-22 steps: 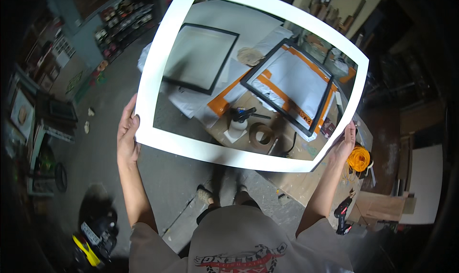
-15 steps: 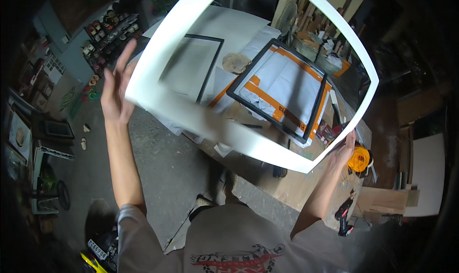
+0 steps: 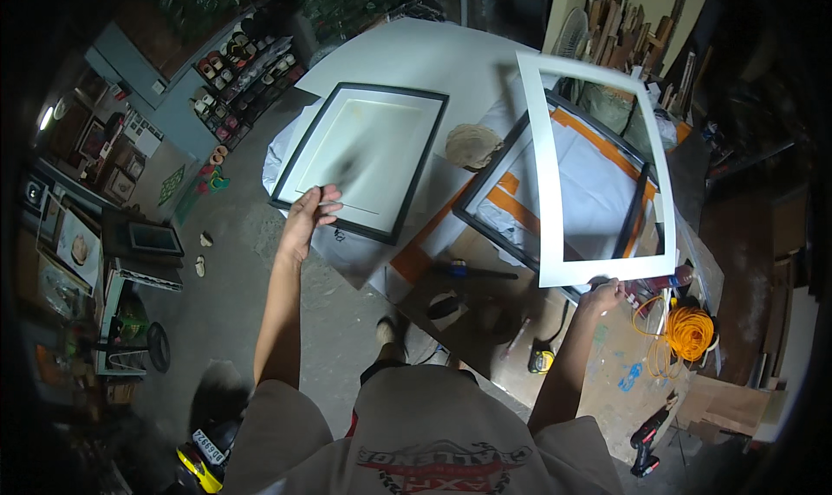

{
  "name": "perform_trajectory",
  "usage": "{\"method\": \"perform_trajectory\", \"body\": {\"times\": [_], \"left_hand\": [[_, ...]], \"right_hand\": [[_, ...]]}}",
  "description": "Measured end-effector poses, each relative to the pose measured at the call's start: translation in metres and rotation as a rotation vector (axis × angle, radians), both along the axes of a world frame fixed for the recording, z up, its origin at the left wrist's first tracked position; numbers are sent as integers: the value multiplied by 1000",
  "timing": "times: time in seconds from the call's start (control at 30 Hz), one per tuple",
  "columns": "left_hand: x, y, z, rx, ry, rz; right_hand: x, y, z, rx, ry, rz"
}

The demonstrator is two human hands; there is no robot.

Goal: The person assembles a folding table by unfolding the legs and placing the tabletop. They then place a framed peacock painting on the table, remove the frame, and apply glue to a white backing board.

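My right hand (image 3: 601,296) grips a white rectangular picture mat (image 3: 552,183) by its near edge, holding it raised over the right side of the table. Through the mat's window shows part of a black picture frame (image 3: 495,228) lying on white sheeting with orange tape. To the left lies another black picture frame (image 3: 422,167) with a pale, recessed panel inside. My left hand (image 3: 305,218) is over this frame's near-left edge, fingers apart and nothing seen in them; whether it touches the frame I cannot tell.
A round tan piece (image 3: 473,146) lies between the frames. Nearer me on the table are a yellow tape measure (image 3: 542,361), an orange coil of cord (image 3: 689,333) and a cordless drill (image 3: 646,443). Wood strips (image 3: 628,31) stand at the back right; a shoe rack (image 3: 238,83) is far left.
The white mat has swung away to the right, and my left hand has come off it and moved right to the left-hand frame. My right hand still holds the mat.
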State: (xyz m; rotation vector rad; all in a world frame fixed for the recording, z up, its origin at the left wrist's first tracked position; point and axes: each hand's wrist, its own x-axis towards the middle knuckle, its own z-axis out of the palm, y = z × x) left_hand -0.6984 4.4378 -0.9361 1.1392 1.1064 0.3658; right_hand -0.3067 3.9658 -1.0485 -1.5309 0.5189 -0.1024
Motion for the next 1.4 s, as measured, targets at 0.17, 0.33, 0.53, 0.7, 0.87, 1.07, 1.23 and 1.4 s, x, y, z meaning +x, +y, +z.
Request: {"method": "perform_trajectory", "body": {"times": [0.17, 0.33, 0.53, 0.7, 0.87, 1.07, 1.23, 1.4], "left_hand": [[-73, 84, -99, 89, 215, 72], [-143, 216, -190, 447, 440, 75], [-150, 319, -267, 739, 730, -255], [-135, 344, -290, 836, 830, -319], [-133, 368, -305, 952, 930, -495], [-131, 382, -309, 912, 701, -373], [-114, 390, -270, 607, 602, -368], [-76, 370, -215, 633, 411, -288]], "right_hand": [[-25, 2, -36, -98, 3, -72], [-67, 105, 58, -372, -92, 191], [-116, 338, 89, -395, -2, 1015], [-183, 477, -72, -1212, -140, 2016], [-237, 518, -133, -1336, 484, 1392], [-235, 540, -100, -1310, 385, 1181], [-213, 540, -91, -1057, 369, 1066], [-173, 524, -50, -923, 238, 1011]]}}
